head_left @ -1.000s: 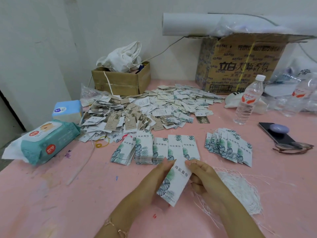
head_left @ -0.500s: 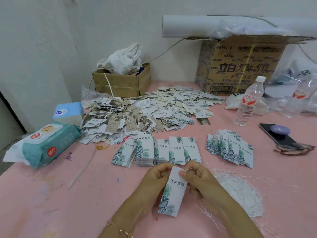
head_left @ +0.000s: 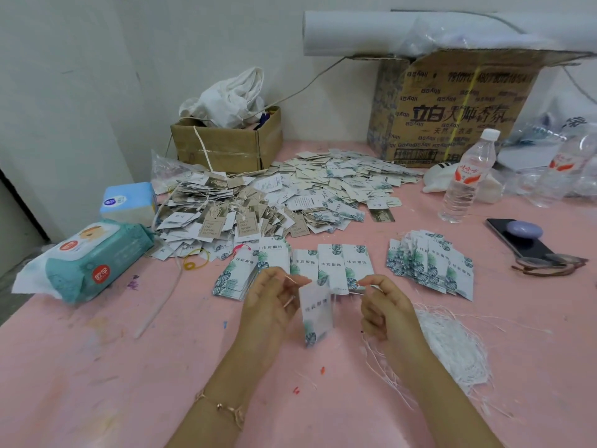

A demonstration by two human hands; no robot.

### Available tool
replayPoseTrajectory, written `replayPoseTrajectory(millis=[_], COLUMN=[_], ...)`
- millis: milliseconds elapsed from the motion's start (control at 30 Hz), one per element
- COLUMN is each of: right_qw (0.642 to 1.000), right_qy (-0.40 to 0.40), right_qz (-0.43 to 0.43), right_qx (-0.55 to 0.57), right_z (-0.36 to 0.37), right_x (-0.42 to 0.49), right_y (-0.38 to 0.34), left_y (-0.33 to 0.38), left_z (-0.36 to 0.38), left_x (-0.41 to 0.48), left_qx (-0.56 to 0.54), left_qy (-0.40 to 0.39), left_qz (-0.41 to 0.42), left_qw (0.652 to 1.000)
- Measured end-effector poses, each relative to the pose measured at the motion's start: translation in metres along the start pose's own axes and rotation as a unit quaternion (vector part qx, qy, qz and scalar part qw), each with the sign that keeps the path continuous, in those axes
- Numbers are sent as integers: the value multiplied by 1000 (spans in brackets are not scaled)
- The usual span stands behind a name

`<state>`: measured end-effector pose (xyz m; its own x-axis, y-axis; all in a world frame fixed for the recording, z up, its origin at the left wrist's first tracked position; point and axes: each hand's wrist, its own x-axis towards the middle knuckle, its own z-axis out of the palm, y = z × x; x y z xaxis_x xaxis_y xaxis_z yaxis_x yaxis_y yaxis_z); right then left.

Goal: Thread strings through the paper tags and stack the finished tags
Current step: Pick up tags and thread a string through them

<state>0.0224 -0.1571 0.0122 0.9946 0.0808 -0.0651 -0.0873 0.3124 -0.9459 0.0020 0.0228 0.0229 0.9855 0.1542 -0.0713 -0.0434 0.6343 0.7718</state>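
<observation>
1. The left hand [head_left: 271, 302] pinches one end of a thin white string [head_left: 292, 280] between thumb and forefinger. The right hand [head_left: 386, 307] pinches the other end, with its remaining fingers curled.
2. The white, leaf-printed paper tag [head_left: 316, 313] hangs upright between the 2 hands, above the pink tabletop [head_left: 97, 367]. It appears to be carried on the string; its hole is too blurred to confirm.
3. Recommended: draw both ends outward evenly, toward 9 and 3 o'clock, keeping the tag centred. Pull gently so the hole does not tear.
4. The heap of strung tags [head_left: 258, 202] at 11 o'clock looks the likely destination.
5. Against the frame 0.5 s ago, both hands have left the tag's top edge and moved apart. The tag now dangles free. The loose white string bundle [head_left: 452, 344] at 4 o'clock is unchanged.
</observation>
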Motion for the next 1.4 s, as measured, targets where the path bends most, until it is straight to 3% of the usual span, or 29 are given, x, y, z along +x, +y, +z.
replayPoseTrajectory(millis=[100,300,567,767,833,900,1100,1400], right_qw=[1000,991,986,989,989,990,995,989], right_qy=[0,28,46,21,7,-9,-10,-5], right_qz=[-26,-87,-105,-108,-107,-102,-77,-86], right_qx=[12,-94,-118,-95,-97,-95,-70,-122], right_z=[-1,-1,6,8,9,9,14,20], right_x=[2,3,-2,-4,-4,-5,-7,-12], right_y=[3,5,1,0,0,-1,0,-1], left_y=[1,-2,-4,0,1,0,-8,-15], left_z=[-6,-8,-8,-11,-12,-14,-12,-9], left_x=[3,5,5,5,6,6,0,-1], left_qx=[34,100,218,78,87,182,354,410], left_qy=[6,27,15,-15,3,12,-76,-73], left_qz=[32,62,158,126,122,149,167,182], left_qw=[999,993,963,989,989,972,917,891])
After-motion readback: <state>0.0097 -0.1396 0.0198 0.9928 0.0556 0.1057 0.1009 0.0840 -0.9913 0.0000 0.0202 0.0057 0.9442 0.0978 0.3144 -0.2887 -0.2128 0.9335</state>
